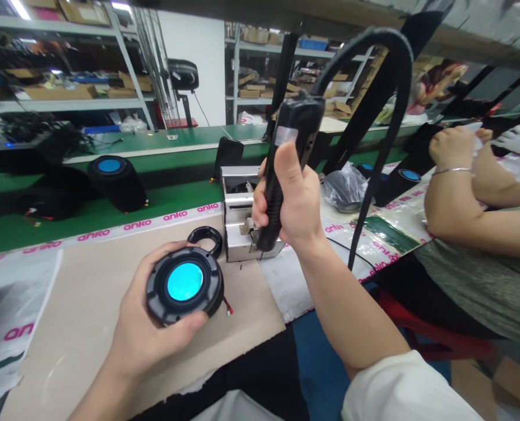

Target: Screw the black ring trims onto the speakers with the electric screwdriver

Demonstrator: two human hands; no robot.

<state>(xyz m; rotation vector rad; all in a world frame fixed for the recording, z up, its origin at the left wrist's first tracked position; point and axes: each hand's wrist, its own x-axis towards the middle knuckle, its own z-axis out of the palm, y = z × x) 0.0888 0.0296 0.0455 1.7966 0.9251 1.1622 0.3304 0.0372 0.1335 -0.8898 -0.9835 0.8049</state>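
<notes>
Fingers of my left hand (148, 321) wrap round a round black speaker part (216, 287) with a bright blue centre, facing up. A short red and black wire with a white plug sticks out at its right. In my right hand (297, 202) is a black electric screwdriver (299, 117), upright, its lower end in front of a silver metal box (238, 204); its tip cannot be made out. A black ring (205, 237) lies behind the speaker part, left of the box. A brown sheet (80, 327) lies beneath.
A thick black cable (395, 117) arcs down right of the screwdriver. Black cylinders (117, 181) with blue tops stand on the green bench. A plastic-wrapped item (345, 187) lies behind right. Another person's arm (483, 204) is at the right.
</notes>
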